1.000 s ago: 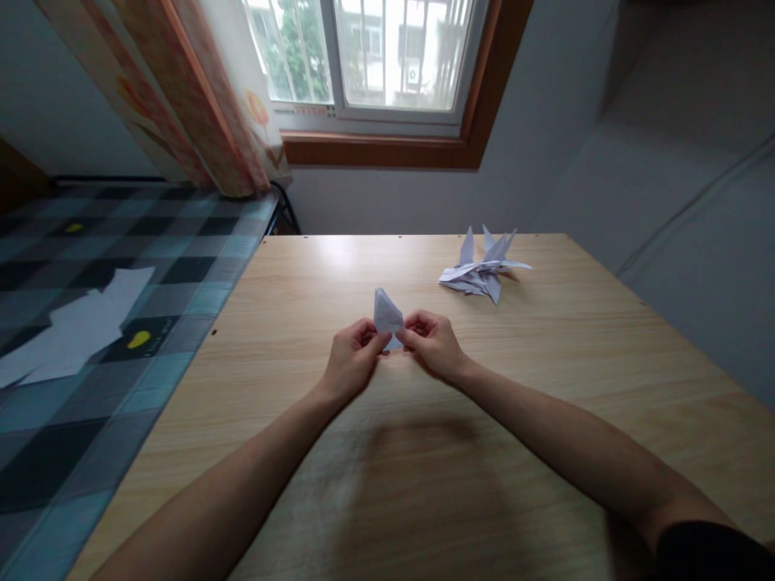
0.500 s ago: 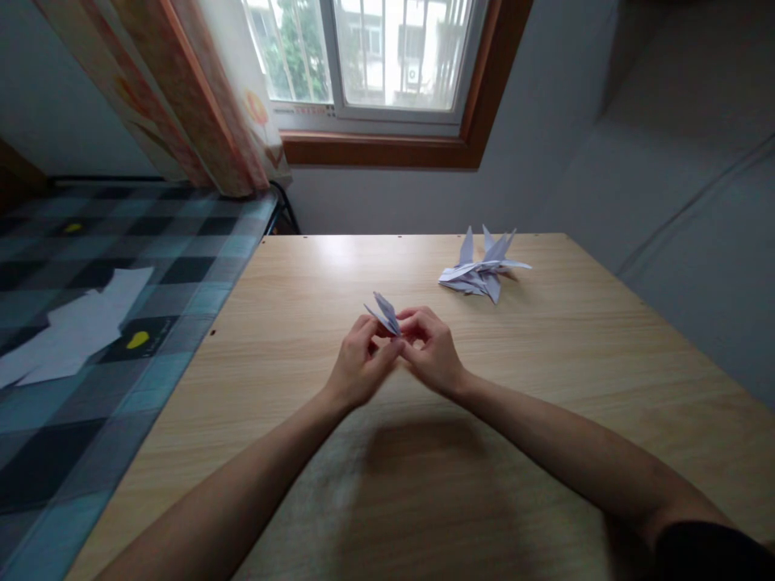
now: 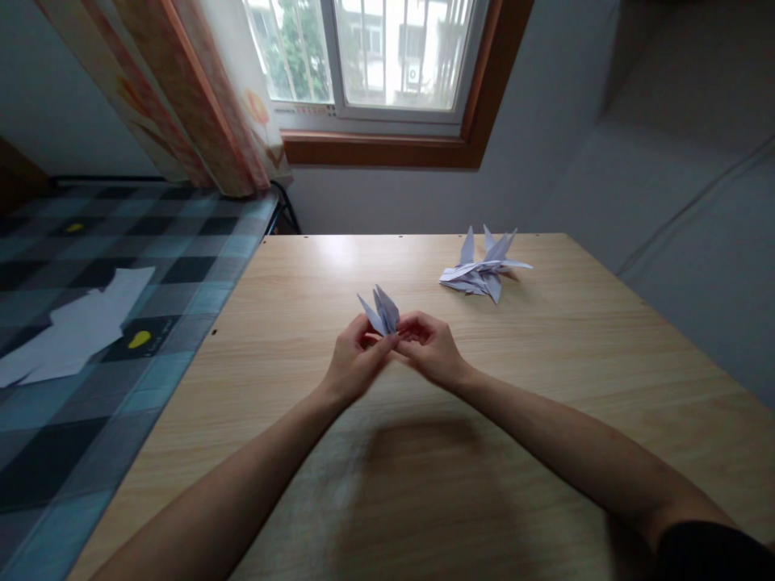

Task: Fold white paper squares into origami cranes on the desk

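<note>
A small white folded paper piece [image 3: 385, 310] with pointed flaps is pinched between my hands above the middle of the wooden table [image 3: 291, 290]. My left hand [image 3: 357, 355] is closed on its lower left side, thumb toward me. From the right, my right hand [image 3: 433, 347] grips its lower right corner with thumb and fingers. The flaps stand up and spread apart above the fingertips, while the bottom of the fold is hidden by my fingers. Beyond my right hand lies a pile of folded paper pieces [image 3: 484, 270] with similar pointed tips.
To the left, a bed with a checked cover [image 3: 182, 266] adjoins the table, and white paper sheets [image 3: 78, 331] lie on it. A curtain [image 3: 199, 105] hangs beside the window [image 3: 393, 56] behind the table. A wall [image 3: 684, 210] runs along the right side.
The folded paper has turned in my fingers, and its flaps now stand wider apart and show more. My left hand has shifted slightly left. The pile has stayed put.
</note>
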Action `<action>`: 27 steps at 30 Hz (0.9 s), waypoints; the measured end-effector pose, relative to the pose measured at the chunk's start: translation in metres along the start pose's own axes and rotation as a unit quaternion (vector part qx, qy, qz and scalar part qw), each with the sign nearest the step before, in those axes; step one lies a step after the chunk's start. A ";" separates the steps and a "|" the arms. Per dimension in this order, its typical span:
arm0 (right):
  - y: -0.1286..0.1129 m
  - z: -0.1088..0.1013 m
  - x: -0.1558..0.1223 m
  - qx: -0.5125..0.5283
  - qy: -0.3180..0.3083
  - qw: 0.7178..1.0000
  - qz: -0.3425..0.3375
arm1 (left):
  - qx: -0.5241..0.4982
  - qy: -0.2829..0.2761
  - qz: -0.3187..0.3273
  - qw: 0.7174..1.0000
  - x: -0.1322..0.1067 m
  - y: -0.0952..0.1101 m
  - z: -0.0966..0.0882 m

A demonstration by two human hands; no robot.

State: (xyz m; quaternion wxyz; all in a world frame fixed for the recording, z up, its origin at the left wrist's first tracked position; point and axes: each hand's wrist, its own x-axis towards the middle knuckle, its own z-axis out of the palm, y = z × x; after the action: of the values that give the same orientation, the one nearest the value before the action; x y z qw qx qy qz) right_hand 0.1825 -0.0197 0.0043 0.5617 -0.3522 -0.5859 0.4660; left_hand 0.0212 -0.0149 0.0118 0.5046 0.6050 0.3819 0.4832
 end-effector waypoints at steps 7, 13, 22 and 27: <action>-0.002 -0.002 0.003 -0.004 0.063 0.997 0.032 | 0.013 0.066 0.017 0.998 0.001 0.002 0.002; 0.000 -0.003 0.004 0.043 0.049 0.997 0.048 | -0.045 0.107 0.003 0.993 0.002 0.002 0.004; -0.003 -0.002 0.000 -0.029 -0.011 0.998 0.054 | -0.064 0.052 -0.011 0.997 0.003 0.005 0.003; -0.003 -0.003 -0.002 -0.009 -0.030 0.998 0.049 | -0.007 0.036 -0.011 0.999 0.002 0.007 -0.001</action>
State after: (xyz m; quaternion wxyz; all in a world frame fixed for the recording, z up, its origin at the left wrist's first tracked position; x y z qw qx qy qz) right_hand 0.1863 -0.0218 0.0063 0.5174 -0.3717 -0.5887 0.4977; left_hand 0.0207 -0.0143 0.0192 0.5003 0.5792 0.4030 0.5017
